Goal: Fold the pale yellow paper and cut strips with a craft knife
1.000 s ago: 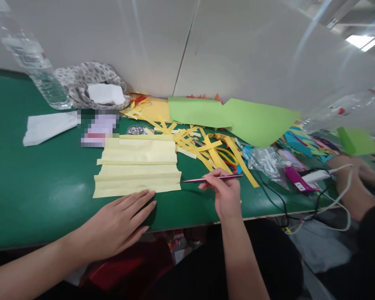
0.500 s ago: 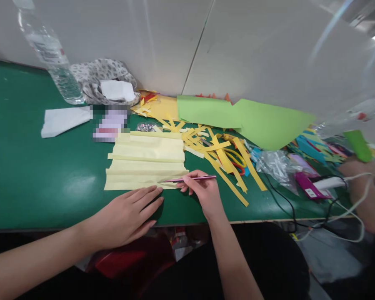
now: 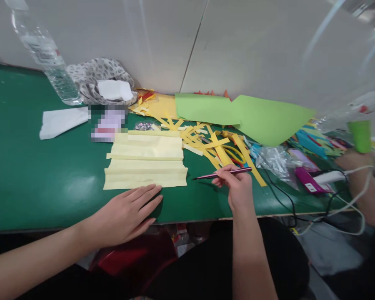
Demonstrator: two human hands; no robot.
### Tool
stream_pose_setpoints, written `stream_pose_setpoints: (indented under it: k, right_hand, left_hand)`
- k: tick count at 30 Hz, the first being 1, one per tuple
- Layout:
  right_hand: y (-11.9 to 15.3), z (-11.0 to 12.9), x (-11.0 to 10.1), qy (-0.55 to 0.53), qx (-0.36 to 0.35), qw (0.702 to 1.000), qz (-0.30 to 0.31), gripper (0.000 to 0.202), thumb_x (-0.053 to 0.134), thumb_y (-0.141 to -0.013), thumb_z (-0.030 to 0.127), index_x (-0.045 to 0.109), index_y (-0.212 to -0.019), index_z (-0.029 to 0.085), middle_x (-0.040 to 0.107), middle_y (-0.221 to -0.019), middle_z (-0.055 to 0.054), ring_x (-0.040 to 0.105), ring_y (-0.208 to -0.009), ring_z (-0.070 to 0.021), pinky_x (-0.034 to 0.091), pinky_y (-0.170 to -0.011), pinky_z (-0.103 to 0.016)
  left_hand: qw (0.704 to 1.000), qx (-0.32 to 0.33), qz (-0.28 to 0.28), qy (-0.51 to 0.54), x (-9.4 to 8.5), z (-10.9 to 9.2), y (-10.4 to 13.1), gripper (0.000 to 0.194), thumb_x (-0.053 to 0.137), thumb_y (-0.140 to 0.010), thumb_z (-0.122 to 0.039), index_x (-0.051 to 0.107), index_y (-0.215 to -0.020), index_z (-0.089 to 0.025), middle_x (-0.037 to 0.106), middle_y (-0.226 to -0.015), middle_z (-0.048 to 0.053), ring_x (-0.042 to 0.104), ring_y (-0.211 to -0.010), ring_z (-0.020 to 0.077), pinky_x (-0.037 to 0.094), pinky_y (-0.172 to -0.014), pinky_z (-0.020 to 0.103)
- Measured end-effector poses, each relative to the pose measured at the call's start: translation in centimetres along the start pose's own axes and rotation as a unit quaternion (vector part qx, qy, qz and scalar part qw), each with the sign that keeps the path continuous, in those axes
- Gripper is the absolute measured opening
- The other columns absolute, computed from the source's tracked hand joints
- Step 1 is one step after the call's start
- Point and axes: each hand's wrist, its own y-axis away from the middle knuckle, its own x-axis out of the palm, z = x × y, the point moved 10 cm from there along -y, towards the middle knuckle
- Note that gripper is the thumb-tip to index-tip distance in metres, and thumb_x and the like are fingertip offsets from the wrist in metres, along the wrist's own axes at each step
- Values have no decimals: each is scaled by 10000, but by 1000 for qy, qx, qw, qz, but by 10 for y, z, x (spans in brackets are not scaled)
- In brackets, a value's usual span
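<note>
A pale yellow sheet of paper lies on the green tabletop, with crosswise folds running over it. My left hand rests flat, its fingers stretched out and the fingertips on the paper's near edge. To the right of the sheet, my right hand pinches a slim pink pen-shaped tool with a dark, pointed tip. That tip points left and is clear of the paper's right edge. Behind my right hand lie loose yellow paper strips and yellow-handled scissors, partly covered.
Green paper sheets lie along the wall. At the left back stand a water bottle and a spotted cloth bag. Cables and a magenta device lie at right, near another person's hand with a green cup.
My right hand has moved right with the pen-shaped tool, taking its tip off the paper. My left hand stays flat at the near edge. The green cup at right is now more upright.
</note>
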Motion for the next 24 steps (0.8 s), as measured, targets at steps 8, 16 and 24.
stream_pose_setpoints:
  k: [8, 16, 24]
  right_hand:
    - [28, 1, 55, -62, -5, 993, 104, 127, 688, -678, 265, 619, -634, 168, 662, -526, -1, 602, -479, -121, 465, -479, -215]
    - [37, -8, 91, -72, 11, 983, 171, 180, 696, -703, 326, 613, -679, 168, 688, -586, -22, 633, -531, -143, 521, -555, -258]
    - [27, -7, 78, -35, -1, 988, 151, 190, 699, -688, 325, 618, -636, 161, 682, -553, -30, 612, -489, -135, 505, -517, -244]
  left_hand:
    - [1000, 1, -5, 5, -1, 0, -2, 410, 402, -914, -328, 472, -1274, -143, 447, -1381, 126, 422, -1261, 263, 457, -963, 392]
    - [1000, -1, -17, 14, -4, -1, -2, 398, 409, -912, -324, 485, -1256, -140, 472, -1359, 132, 447, -1240, 260, 446, -973, 379]
    - [999, -8, -23, 27, -6, 1, -2, 398, 410, -912, -317, 481, -1261, -141, 467, -1365, 129, 434, -1252, 254, 441, -978, 370]
